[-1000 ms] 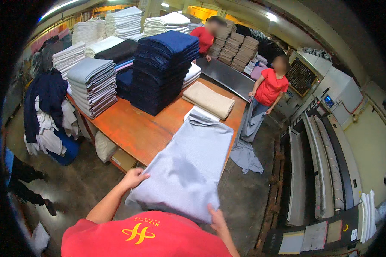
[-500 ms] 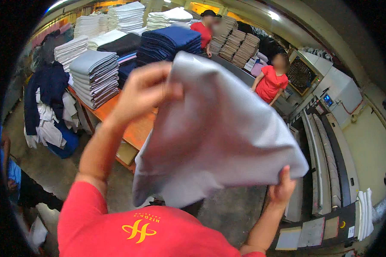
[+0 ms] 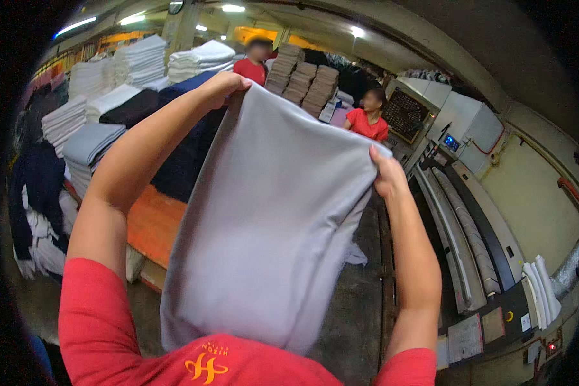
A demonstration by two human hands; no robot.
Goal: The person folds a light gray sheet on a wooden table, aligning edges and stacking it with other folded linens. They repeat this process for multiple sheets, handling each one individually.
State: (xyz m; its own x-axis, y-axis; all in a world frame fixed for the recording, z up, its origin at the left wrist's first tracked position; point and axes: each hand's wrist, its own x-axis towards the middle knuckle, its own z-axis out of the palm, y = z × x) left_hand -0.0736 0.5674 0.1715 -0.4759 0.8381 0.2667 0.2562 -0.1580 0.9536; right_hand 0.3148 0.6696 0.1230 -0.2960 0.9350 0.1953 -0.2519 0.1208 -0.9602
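Note:
A grey cloth (image 3: pixel 270 212) hangs stretched in front of me, held up by its two upper corners. My left hand (image 3: pixel 224 89) pinches the upper left corner, raised high with the arm extended. At the upper right corner, my right hand (image 3: pixel 390 174) grips the edge, its thumb pointing up along the fabric. Below, the cloth falls in soft folds down to my red shirt, and its lower edge is partly hidden there.
Left of the cloth stands an orange table (image 3: pixel 154 222) bearing folded grey cloths (image 3: pixel 91 145) and white stacks (image 3: pixel 138 61). Two people in red shirts stand beyond, near piles of brown cloth (image 3: pixel 302 80). A long roller machine (image 3: pixel 460 225) is on my right.
Both hands have risen, the right one most, and the cloth has gone from slanted and bunched to hanging upright and spread. My view has shifted, moving the table stacks leftward.

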